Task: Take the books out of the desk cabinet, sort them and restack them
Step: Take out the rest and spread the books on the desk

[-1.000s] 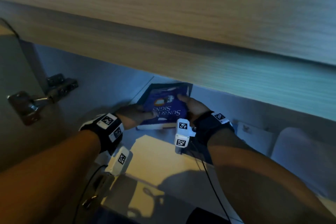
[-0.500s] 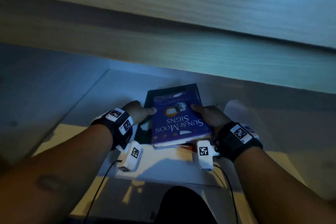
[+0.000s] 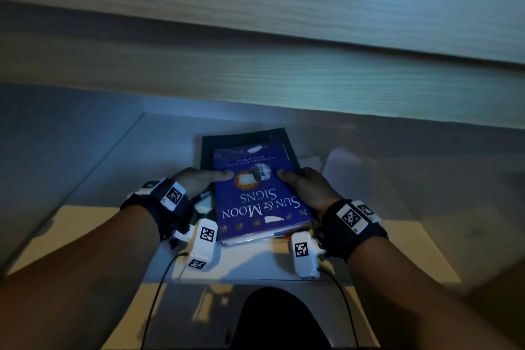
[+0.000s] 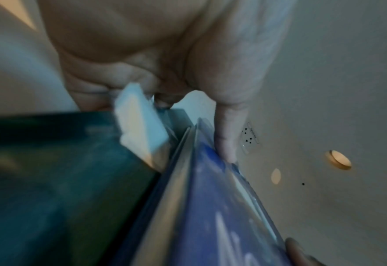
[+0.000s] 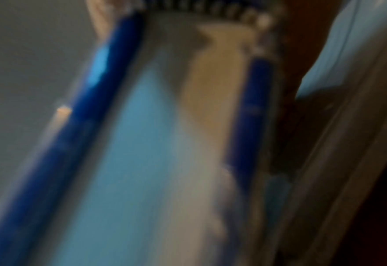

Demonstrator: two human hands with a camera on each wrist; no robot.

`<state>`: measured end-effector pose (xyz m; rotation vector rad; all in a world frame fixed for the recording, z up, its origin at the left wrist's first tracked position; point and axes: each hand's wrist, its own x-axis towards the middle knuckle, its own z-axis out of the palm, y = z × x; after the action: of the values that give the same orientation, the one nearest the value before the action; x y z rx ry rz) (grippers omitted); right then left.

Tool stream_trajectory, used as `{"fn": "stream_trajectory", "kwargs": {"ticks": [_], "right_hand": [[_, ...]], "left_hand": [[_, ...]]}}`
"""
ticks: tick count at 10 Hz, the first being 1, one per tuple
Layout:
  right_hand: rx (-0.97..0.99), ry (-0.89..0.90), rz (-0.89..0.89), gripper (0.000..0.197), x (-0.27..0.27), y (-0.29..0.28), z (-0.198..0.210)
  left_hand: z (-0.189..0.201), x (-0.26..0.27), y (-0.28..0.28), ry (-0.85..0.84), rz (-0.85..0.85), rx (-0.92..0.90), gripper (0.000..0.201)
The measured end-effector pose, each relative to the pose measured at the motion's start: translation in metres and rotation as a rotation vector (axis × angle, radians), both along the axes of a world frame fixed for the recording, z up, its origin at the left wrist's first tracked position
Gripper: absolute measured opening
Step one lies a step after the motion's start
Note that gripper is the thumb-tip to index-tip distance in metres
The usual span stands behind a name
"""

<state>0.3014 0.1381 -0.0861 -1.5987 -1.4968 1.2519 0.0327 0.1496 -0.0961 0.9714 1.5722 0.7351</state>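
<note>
Gripping a stack of books topped by a blue "Sun & Moon Signs" paperback point(image 3: 257, 196), left hand point(image 3: 196, 180) and right hand point(image 3: 308, 189) clamp its sides, thumbs on the cover, above the pale cabinet floor point(image 3: 119, 167). Left wrist view: the thumb point(image 4: 225, 136) presses the blue cover point(image 4: 212, 212) over a dark teal book point(image 4: 58, 180). Right wrist view: blurred blue book edges point(image 5: 90, 100).

Two hands show, the left hand point(image 3: 196, 180) and the right hand point(image 3: 308, 189), one at each side of a stack of books. At least two books can be counted: one blue book point(image 3: 257, 193) on top and one dark book point(image 3: 244, 138) beneath, jutting out at the far side; edges of more show at the near end, number unclear
</note>
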Motion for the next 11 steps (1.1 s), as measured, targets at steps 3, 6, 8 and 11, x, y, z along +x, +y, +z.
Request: {"fn": "stream_trajectory", "kwargs": {"ticks": [3,6,8,11], "right_hand": [[0.074,-0.131,-0.010,0.066,-0.011,-0.001,-0.010],[0.054,-0.894,-0.022,0.094,0.008,0.031,-0.019],[0.101,-0.776,0.064,0.093,0.000,0.042,-0.007],[0.162,-0.473,0.110,0.026,0.017,0.047,0.002]], "left_hand": [[0.014,0.006,-0.031,-0.147,-0.009,0.156,0.043],[-0.003,-0.063,-0.055,-0.287,0.204,0.116,0.044],[0.015,-0.079,-0.066,-0.420,0.219,0.280,0.012],[0.059,-0.046,-0.063,-0.572,0.196,0.320,0.024]]}}
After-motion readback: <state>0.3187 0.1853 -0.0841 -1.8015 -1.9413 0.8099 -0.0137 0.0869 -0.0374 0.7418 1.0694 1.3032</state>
